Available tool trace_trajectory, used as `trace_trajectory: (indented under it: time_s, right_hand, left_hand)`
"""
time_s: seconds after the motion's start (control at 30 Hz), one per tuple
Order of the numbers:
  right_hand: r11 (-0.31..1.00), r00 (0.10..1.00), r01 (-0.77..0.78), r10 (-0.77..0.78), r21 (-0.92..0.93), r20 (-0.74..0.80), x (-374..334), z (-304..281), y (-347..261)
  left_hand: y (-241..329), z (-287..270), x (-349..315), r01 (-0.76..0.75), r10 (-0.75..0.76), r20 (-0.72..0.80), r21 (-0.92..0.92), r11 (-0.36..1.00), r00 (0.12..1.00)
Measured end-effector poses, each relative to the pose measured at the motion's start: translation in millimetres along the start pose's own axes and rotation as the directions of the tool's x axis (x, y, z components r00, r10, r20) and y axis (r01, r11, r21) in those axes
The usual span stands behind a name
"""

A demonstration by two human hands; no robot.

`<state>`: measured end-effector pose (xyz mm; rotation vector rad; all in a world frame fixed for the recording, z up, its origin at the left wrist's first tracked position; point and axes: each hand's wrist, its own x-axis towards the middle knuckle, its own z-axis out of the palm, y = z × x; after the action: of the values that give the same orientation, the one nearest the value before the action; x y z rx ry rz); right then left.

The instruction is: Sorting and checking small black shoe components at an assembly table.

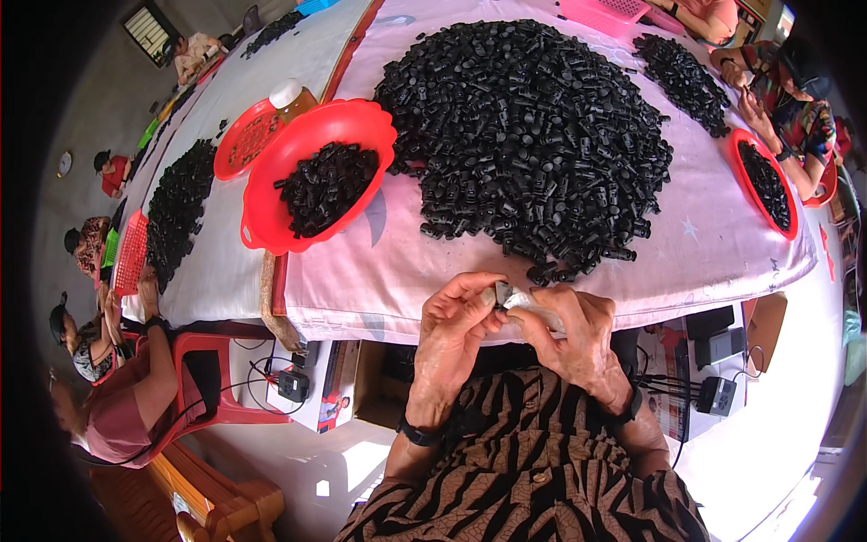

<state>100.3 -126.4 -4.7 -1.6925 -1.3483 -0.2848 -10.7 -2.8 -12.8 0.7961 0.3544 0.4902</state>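
Close in front of me, at the near edge of the table, my left hand (pixel 452 330) pinches a small black plastic part (pixel 501 294) between thumb and fingers. My right hand (pixel 573 330) meets it there, its fingers closed on a small whitish, shiny piece (pixel 521 302) that touches or nearly touches the part. Glare and the fingers hide what kind of piece it is. Just beyond my hands rises a large heap of black plastic parts (pixel 533 126), small and tube-shaped. A few strays lie at its near edge.
Left of the heap, a red scalloped basin (pixel 262 199) holds more black parts, beside a red basket (pixel 242 144) and a white-lidded jar (pixel 293 98). Another red basin (pixel 781 219) stands at the right. Co-workers (pixel 799 117) sit around the tables. A red chair (pixel 217 384) is at my left.
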Motion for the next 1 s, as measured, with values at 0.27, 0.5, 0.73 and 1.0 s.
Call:
trace_trajectory:
  time_s: [0.27, 0.5, 0.73, 1.0]
  right_hand:
    - [0.997, 1.000, 0.021, -0.021, 0.070, 0.003, 0.2, -3.2, -1.5]
    - [0.998, 0.999, -0.017, 0.015, 0.057, 0.032, 0.4, -4.1, -2.6]
    - [0.998, 1.000, -0.017, 0.016, 0.057, 0.026, -0.5, -1.0, 0.0]
    - [0.997, 1.000, -0.006, 0.004, 0.080, 0.023, -3.0, 2.4, 1.1]
  left_hand:
    - [2.5, 1.5, 3.3, 0.012, -0.012, 0.004, -0.024, 1.000, 1.000]
    - [1.5, 0.9, 3.4, 0.007, -0.007, 0.013, -0.015, 1.000, 1.000]
    - [-0.1, -1.1, 4.0, 0.013, -0.013, 0.015, -0.015, 1.000, 1.000]
    - [-1.0, -2.4, 4.3, 0.017, -0.017, 0.005, -0.030, 0.999, 1.000]
